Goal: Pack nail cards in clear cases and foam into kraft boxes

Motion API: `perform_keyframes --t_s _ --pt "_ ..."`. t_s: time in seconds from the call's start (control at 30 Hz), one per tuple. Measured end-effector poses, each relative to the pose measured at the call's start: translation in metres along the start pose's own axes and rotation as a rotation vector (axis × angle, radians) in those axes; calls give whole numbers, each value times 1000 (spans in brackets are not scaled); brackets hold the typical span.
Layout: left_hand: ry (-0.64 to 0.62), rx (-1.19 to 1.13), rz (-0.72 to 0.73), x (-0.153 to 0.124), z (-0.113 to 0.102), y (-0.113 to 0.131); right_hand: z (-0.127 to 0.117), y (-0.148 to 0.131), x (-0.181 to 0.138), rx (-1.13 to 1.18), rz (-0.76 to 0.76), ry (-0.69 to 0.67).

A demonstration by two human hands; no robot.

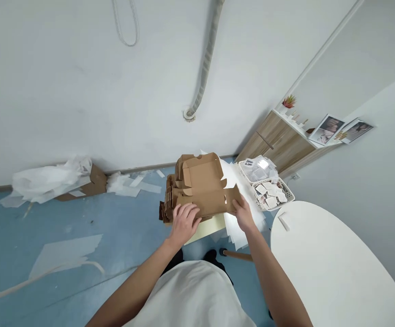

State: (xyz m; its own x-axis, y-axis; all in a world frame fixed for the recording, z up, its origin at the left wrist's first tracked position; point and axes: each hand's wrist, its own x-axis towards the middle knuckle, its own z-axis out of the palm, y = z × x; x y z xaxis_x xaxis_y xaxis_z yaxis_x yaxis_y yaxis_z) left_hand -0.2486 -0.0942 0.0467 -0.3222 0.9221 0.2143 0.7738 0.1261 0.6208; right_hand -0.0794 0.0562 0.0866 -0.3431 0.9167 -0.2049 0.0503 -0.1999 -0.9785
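Note:
A brown die-cut cardboard box blank [206, 186] lies unfolded on top of a stack of flat cardboard blanks [168, 200] on a small pale table [208, 230]. My left hand [184, 222] presses on the blank's near left edge, fingers curled over it. My right hand [242, 212] grips the blank's near right edge. A pile of white paper sheets [241, 227] lies under and to the right of the cardboard.
A white basket [267, 187] with small packets stands right of the cardboard. A white round table [333, 268] is at the right. Crumpled white paper [50, 179] and a cardboard box litter the blue floor by the wall. A wooden cabinet [279, 143] stands at the back right.

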Motion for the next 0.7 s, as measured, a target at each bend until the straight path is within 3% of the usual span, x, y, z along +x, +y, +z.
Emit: perform_keyframes --t_s 0.2,0.3,0.37,0.43,0.53,0.6,0.7 --pt "175 -34 -180 0 6 -8 -26 -10 4 397 37 112" --pt "253 -208 -206 6 8 6 -34 -16 -1 486 -3 157" --pt "235 -410 -202 13 9 20 -41 -20 -9 523 -47 208" --pt "136 -647 -201 22 11 38 -51 -23 -20 544 -99 270" --pt "-139 -913 -227 39 21 68 -74 -22 -43 536 -172 377" --pt "-320 -996 -267 47 35 90 -93 -16 -64 470 -200 445" --pt "-425 -1020 -309 50 65 124 -125 -4 -101 263 -252 561"
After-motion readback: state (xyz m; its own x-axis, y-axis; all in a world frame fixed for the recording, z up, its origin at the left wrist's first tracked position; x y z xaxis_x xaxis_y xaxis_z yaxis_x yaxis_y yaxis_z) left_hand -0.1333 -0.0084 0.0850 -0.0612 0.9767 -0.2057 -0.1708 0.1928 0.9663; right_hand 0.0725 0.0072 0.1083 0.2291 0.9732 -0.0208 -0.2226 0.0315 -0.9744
